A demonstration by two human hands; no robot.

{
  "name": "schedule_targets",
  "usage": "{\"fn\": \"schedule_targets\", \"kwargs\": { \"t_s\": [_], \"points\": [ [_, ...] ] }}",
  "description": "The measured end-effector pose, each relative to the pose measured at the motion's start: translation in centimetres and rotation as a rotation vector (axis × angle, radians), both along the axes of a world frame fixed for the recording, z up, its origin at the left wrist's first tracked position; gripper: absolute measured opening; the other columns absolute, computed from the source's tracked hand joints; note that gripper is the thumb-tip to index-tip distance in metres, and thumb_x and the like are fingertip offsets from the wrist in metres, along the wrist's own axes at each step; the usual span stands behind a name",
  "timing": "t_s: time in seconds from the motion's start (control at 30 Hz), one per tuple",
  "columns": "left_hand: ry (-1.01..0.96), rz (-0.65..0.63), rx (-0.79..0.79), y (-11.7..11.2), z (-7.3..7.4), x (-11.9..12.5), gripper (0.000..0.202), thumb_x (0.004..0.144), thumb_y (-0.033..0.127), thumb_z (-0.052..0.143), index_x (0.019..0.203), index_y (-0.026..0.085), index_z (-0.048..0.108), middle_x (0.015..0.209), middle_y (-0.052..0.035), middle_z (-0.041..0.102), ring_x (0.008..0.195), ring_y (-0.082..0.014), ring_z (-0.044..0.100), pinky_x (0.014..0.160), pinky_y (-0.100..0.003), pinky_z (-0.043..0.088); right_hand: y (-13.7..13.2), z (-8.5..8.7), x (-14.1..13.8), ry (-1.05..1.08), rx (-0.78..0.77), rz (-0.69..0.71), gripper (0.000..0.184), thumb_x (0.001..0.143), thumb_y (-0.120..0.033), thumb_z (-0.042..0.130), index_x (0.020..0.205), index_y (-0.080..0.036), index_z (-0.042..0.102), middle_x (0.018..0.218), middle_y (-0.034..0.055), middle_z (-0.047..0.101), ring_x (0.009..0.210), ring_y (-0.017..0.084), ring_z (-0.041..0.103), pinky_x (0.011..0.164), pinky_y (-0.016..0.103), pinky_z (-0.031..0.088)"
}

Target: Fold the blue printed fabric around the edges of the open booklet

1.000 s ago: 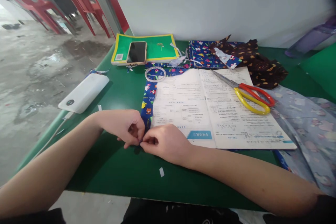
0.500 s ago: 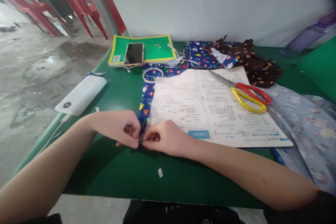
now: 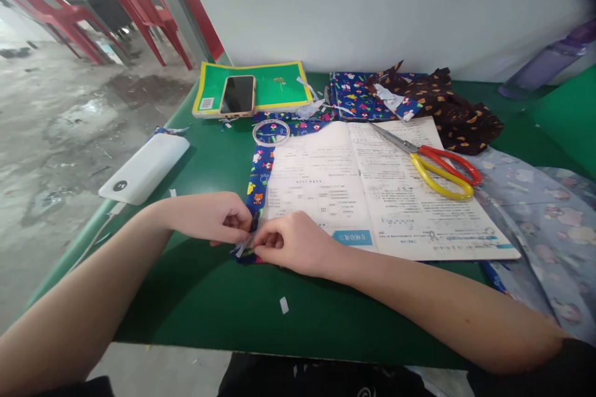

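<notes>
The blue patterned sheet (image 3: 259, 180) lies under the open book (image 3: 316, 167), and its near left corner is between your hands, left of the middle of the counter (image 3: 209, 310) and near its front edge. Your right hand (image 3: 295, 245) has its grip pinched together, it seems on this corner; your left hand (image 3: 223, 217) has bent fingers touching there, but I cannot tell if they grasp anything. A small pale strip (image 3: 243, 246) shows between them. As I judge, the book is already laid on the sheet and the left border is flat, while the near left corner is not flat yet. The tape ring (image 3: 271, 144) lies at the book's far left corner, and the scissors (image 3: 442, 170) rest across the right page. Toward the counter's back edge, the phone (image 3: 238, 96) lies on a green book (image 3: 284, 84); the white power bank (image 3: 144, 169) is by the left edge. As for containers, I see only the purple bottle (image 3: 542, 68) at the back right; its contents I cannot make out.
</notes>
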State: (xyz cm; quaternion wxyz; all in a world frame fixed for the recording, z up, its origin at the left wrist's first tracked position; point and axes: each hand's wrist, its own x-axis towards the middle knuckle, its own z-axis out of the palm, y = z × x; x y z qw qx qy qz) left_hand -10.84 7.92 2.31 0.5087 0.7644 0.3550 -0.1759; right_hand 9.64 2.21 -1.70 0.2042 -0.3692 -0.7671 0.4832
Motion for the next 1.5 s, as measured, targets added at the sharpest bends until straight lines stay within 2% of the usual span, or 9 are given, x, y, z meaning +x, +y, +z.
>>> {"fn": "schedule_targets", "kwargs": {
  "t_s": [0.3,0.63,1.07,1.27,1.37,1.5],
  "points": [
    [-0.039,0.003,-0.052,0.11,-0.22,0.01,0.018,0.079,0.015,0.048,0.068,0.018,0.062,0.048,0.0035,0.057,0.044,-0.0091,0.050,0.045,-0.017,0.036,0.06,0.20,-0.01,-0.010,-0.009,-0.021,0.016,0.078,-0.024,0.057,0.085,-0.018,0.070,0.074,0.0015,0.069,0.067,0.012,0.061,0.061,0.023,0.044],
    [-0.053,-0.002,-0.081,0.03,-0.68,-0.06,0.019,0.083,0.021,0.047,0.074,0.019,0.063,0.052,0.0023,0.058,0.044,-0.0092,0.050,0.044,-0.017,0.036,0.01,0.68,0.05,-0.019,-0.082,-0.040,0.018,0.080,-0.027,0.057,0.088,-0.019,0.071,0.075,0.0016,0.070,0.065,0.012,0.061,0.058,0.024,0.043],
    [-0.115,-0.024,-0.065,0.05,-0.75,0.18,0.019,0.082,0.017,0.047,0.070,0.019,0.062,0.049,0.0039,0.058,0.045,-0.0081,0.051,0.047,-0.016,0.038,0.02,0.69,-0.14,-0.020,-0.079,-0.052,0.019,0.082,-0.031,0.057,0.082,-0.017,0.071,0.070,0.0011,0.070,0.057,0.010,0.059,0.054,0.024,0.040],
    [-0.119,-0.029,-0.078,0.00,-0.67,0.32,0.020,0.081,0.013,0.047,0.070,0.017,0.063,0.049,0.0041,0.058,0.045,-0.0077,0.050,0.047,-0.016,0.038,0.04,0.28,-0.16,0.009,-0.095,-0.038,0.017,0.079,-0.031,0.059,0.083,-0.018,0.070,0.073,0.0016,0.071,0.065,0.012,0.062,0.056,0.023,0.042],
    [-0.128,-0.007,-0.090,-0.11,-0.50,0.36,0.019,0.080,0.010,0.045,0.071,0.015,0.061,0.050,0.0038,0.058,0.047,-0.0075,0.050,0.048,-0.015,0.037,0.05,-0.01,-0.24,0.031,-0.095,-0.032,0.015,0.077,-0.026,0.060,0.085,-0.018,0.069,0.073,0.0011,0.071,0.067,0.012,0.063,0.058,0.022,0.043],
    [-0.081,0.024,-0.120,-0.12,-0.43,0.03,0.020,0.084,0.014,0.044,0.074,0.014,0.061,0.047,0.0041,0.055,0.041,-0.0065,0.043,0.043,-0.016,0.032,-0.04,-0.10,-0.17,0.032,-0.076,-0.043,0.018,0.079,-0.024,0.056,0.090,-0.019,0.069,0.073,0.0007,0.070,0.067,0.012,0.062,0.058,0.023,0.043]
  ]
}}
